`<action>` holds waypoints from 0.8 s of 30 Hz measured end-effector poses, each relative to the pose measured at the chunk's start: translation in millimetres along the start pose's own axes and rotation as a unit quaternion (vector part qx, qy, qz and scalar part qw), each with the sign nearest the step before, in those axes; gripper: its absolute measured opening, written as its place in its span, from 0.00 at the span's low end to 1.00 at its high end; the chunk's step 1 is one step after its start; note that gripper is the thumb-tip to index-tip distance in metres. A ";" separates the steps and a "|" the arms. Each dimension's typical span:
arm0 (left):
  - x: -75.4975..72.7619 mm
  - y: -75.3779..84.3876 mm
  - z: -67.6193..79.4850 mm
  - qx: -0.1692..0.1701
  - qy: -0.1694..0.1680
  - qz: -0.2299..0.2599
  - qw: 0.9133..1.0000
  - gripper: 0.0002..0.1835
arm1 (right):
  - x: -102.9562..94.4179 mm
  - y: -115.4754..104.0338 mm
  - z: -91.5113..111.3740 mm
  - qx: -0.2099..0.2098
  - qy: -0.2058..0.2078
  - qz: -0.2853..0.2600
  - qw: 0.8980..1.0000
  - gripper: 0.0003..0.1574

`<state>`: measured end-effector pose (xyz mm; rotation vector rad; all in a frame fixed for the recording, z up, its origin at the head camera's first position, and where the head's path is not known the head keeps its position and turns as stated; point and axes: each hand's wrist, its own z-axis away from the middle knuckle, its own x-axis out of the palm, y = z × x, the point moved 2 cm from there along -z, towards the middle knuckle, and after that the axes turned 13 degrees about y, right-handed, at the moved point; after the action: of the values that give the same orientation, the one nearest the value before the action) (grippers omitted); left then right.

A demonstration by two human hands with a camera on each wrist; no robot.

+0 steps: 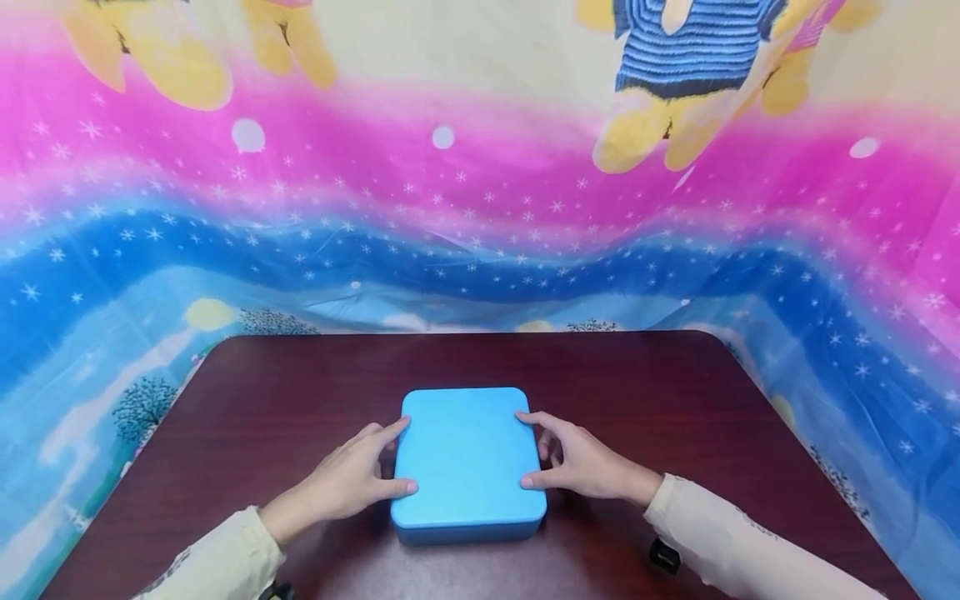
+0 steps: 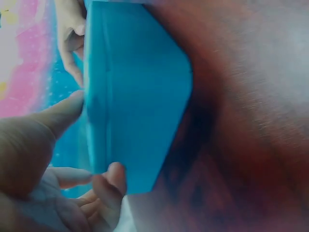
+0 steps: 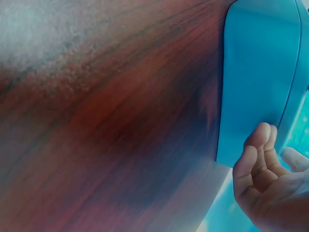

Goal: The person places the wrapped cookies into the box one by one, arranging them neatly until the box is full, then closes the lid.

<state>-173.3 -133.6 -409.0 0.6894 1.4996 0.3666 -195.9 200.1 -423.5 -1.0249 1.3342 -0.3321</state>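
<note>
A light blue square box [image 1: 468, 458] with rounded corners and a flat lid stands on the table near its front. In the left wrist view a seam [image 2: 109, 96] runs along the box's side, just under the lid. My left hand [image 1: 341, 483] grips the left side, thumb and index fingertip on the lid's edge and other fingers bent against the side. From the opposite side my right hand [image 1: 581, 458] holds the box likewise. The right wrist view shows its curled fingers [image 3: 260, 135] at the side wall near the seam. The box's inside is hidden.
The dark red-brown wooden table [image 1: 300, 383] has rounded far corners. Behind it and along both sides hangs a colourful printed cloth [image 1: 480, 200]. Pale sleeves [image 1: 225, 554] cover both forearms, with a dark strap piece [image 1: 664, 554] under the right one.
</note>
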 end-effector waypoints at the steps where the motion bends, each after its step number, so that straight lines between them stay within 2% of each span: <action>1: -1.3 0.8 -0.5 0.005 0.000 -0.003 1.000 0.48 | 0.0 0.2 0.2 -0.002 -0.001 0.001 1.000 0.54; 5: -6.5 1.9 -1.9 0.017 0.012 -0.018 1.000 0.41 | -0.9 0.8 1.2 -0.008 -0.008 0.012 1.000 0.51; 11: -11.7 0.6 -3.6 0.029 0.059 -0.021 0.998 0.29 | -4.6 -0.2 1.0 -0.002 0.002 0.023 1.000 0.46; 18: -12.5 -0.1 -8.0 0.026 0.100 -0.031 0.994 0.19 | -10.3 -1.3 -4.8 -0.003 0.041 0.020 0.999 0.35; 24: -13.1 -1.8 -9.9 0.042 0.148 -0.056 0.986 0.16 | -14.8 -2.2 -10.0 -0.011 0.085 0.033 0.996 0.27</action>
<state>-184.2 -141.2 -399.2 0.6336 1.8370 0.3324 -208.1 205.4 -411.4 -0.9853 1.5245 -0.3619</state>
